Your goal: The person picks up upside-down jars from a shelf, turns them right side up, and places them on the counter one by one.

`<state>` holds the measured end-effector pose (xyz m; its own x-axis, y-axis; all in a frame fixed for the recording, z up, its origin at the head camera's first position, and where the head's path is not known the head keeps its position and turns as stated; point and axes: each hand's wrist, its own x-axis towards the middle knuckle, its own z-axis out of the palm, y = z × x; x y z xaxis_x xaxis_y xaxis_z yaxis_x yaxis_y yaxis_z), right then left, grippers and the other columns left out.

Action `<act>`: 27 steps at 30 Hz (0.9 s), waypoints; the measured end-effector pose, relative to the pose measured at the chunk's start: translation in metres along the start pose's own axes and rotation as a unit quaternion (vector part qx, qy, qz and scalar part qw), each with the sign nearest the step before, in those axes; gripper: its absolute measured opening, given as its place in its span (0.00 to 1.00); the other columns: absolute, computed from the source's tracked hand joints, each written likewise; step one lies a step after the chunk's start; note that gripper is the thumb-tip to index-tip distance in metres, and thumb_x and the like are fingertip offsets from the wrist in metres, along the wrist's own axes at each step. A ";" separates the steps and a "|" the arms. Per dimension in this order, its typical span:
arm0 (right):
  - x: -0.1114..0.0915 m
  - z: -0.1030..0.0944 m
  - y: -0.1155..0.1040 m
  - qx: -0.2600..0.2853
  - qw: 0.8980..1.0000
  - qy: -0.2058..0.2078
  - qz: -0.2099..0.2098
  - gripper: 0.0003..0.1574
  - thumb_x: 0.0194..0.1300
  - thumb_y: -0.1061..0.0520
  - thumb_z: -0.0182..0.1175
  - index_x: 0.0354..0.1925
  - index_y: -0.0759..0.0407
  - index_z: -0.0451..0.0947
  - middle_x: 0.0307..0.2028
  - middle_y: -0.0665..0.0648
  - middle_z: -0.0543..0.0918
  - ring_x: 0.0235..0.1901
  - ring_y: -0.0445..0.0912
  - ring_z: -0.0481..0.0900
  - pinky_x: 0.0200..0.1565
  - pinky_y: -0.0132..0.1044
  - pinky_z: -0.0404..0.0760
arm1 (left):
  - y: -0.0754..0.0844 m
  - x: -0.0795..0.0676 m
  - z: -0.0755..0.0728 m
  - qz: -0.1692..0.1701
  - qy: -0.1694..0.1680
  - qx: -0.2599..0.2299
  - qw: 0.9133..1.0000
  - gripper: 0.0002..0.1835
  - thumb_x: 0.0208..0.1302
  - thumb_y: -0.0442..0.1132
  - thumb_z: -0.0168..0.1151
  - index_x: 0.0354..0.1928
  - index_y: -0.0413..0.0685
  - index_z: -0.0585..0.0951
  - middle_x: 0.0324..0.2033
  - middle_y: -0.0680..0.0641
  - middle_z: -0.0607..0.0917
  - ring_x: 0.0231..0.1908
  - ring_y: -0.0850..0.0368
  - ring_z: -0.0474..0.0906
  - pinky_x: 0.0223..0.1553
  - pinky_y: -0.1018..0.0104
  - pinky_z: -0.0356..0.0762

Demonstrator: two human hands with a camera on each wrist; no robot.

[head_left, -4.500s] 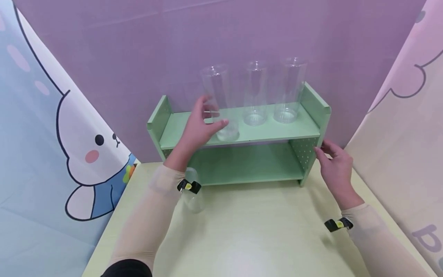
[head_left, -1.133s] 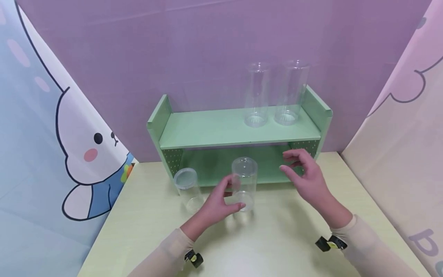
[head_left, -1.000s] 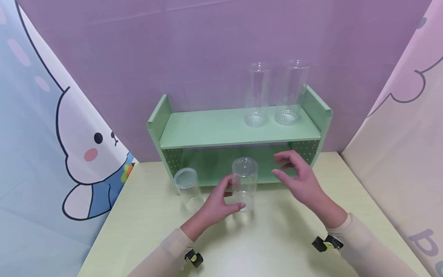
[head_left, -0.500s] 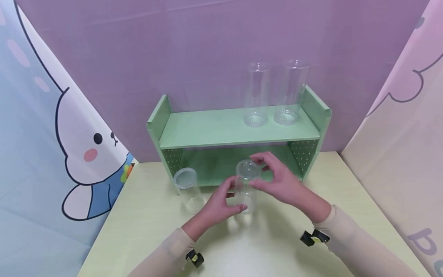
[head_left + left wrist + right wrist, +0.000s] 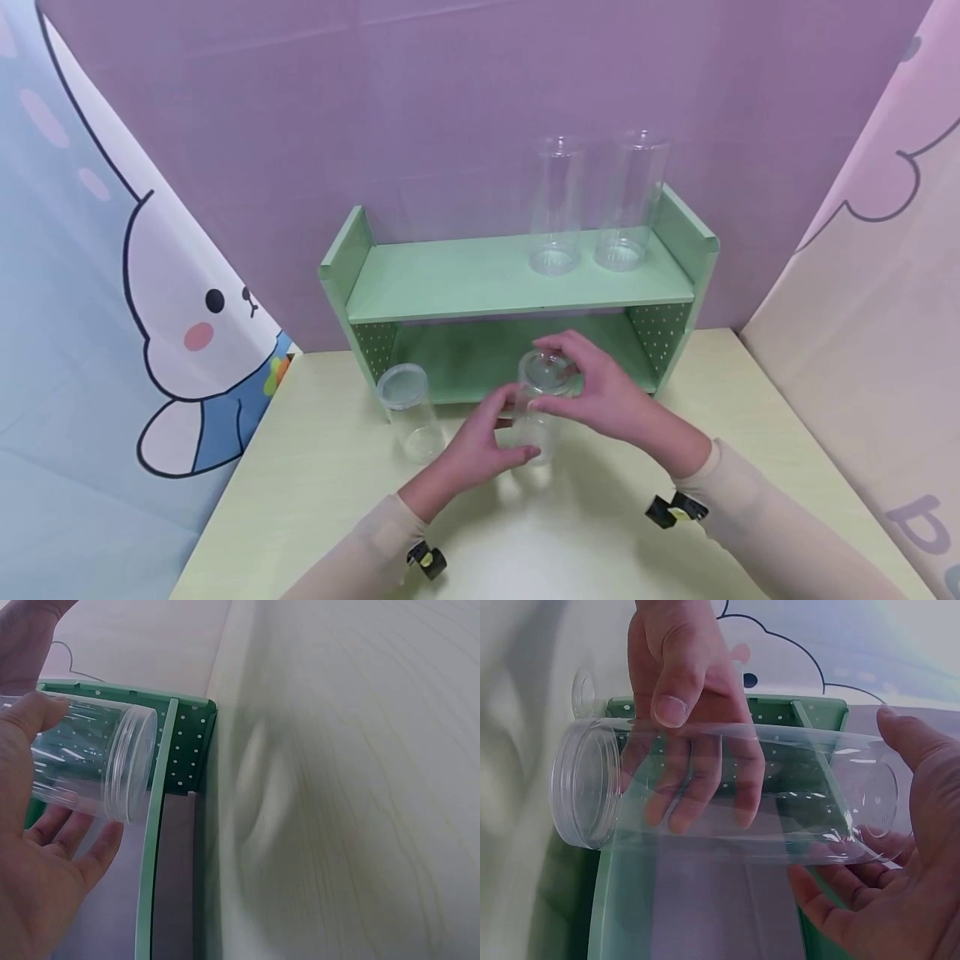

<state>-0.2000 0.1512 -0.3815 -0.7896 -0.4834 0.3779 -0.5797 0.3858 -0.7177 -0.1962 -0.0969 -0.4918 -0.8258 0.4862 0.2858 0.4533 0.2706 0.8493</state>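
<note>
A clear plastic jar (image 5: 540, 427) is held above the table in front of the shelf. Its ribbed, lid-like end (image 5: 581, 784) faces down. My left hand (image 5: 474, 446) grips the lower part, thumb on one side and fingers on the other. Around the upper end, my right hand (image 5: 603, 396) has its thumb and fingers. In the left wrist view the jar (image 5: 82, 765) lies between left thumb and fingers, above the table surface. To the left, a second clear jar (image 5: 412, 417) stands on the table with a translucent lid (image 5: 402, 387) on top.
A green two-tier shelf (image 5: 450, 279) stands at the back of the pale table (image 5: 300, 517). Two tall clear jars (image 5: 555, 208) (image 5: 633, 200) stand on the right of its upper tier. A purple curtain (image 5: 450, 108) hangs behind, with printed cloths at both sides.
My left hand has brought the jar down from the upper tier to the front. My right hand has moved from the shelf's right side to the jar's upper end and taken hold.
</note>
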 end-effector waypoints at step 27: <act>0.002 -0.024 -0.001 0.034 0.995 0.080 -0.040 0.39 0.62 0.64 0.83 0.69 0.58 0.80 0.55 0.53 0.85 0.52 0.48 0.86 0.51 0.35 0.89 | -0.004 -0.005 0.002 -0.028 -0.009 -0.009 1.000 0.47 0.65 0.41 0.83 0.81 0.60 0.67 0.69 0.56 0.79 0.70 0.56 0.76 0.70 0.51 0.80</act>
<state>-0.2059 0.1684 -0.3663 -0.7664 -0.3764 0.5205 -0.6316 0.2940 -0.7174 -0.1932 -0.0991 -0.4972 -0.8434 0.4857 0.2299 0.4002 0.2823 0.8719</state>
